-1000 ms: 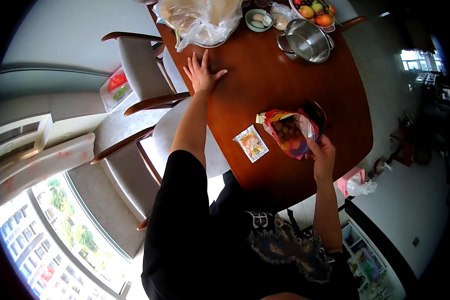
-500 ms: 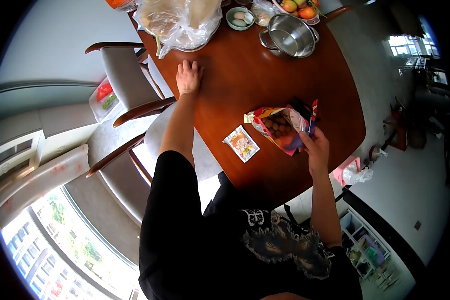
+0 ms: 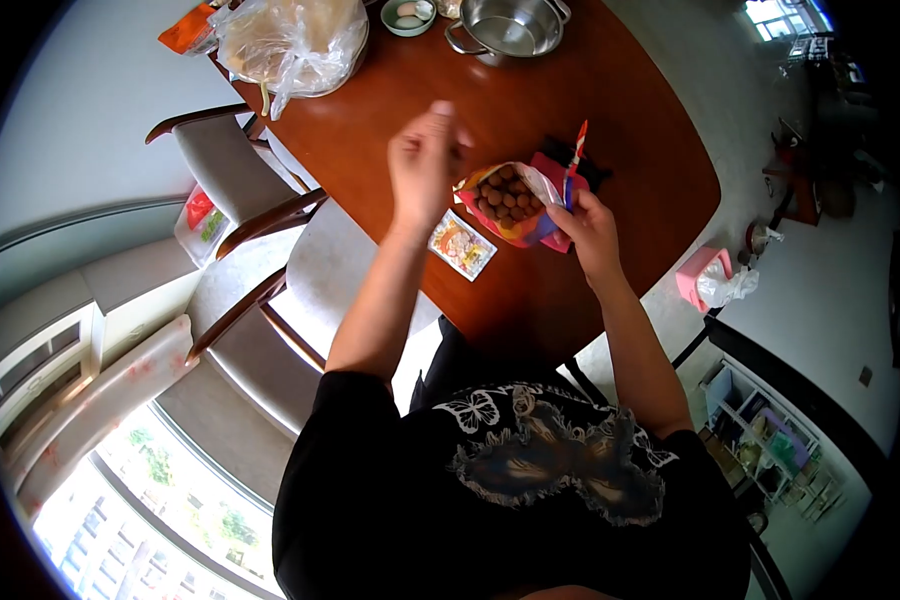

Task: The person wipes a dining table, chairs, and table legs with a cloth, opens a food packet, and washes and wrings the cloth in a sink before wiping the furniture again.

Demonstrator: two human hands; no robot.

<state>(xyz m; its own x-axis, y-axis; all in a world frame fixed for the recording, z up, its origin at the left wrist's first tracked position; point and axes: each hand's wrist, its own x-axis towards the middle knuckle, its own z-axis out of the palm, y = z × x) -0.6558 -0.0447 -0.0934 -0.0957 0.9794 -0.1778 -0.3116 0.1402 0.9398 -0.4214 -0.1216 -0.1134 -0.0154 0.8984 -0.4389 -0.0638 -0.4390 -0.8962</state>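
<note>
My right hand (image 3: 588, 232) pinches the near right edge of a colourful plastic bag (image 3: 532, 232), which gapes open on the table. Inside the bag lie many small round brown balls (image 3: 507, 196). My left hand (image 3: 426, 168) is in the air over the table, just left of the bag; motion smears its fingers, and I cannot make out anything in it. Below it, a small printed packet (image 3: 462, 246) lies flat on the table, left of the bag and close to it.
On the wooden table (image 3: 410, 90) are a steel pot (image 3: 510, 28), a small bowl (image 3: 408, 28) with eggs, and a large bowl under clear plastic (image 3: 300, 50). Chairs (image 3: 232, 180) stand along the left side. A pink bin (image 3: 698, 276) is beyond the right edge.
My left hand has lifted off the table and moved right, towards the bag. My right hand still holds the bag's edge. The view has shifted, and the bag's mouth shows more of the balls.
</note>
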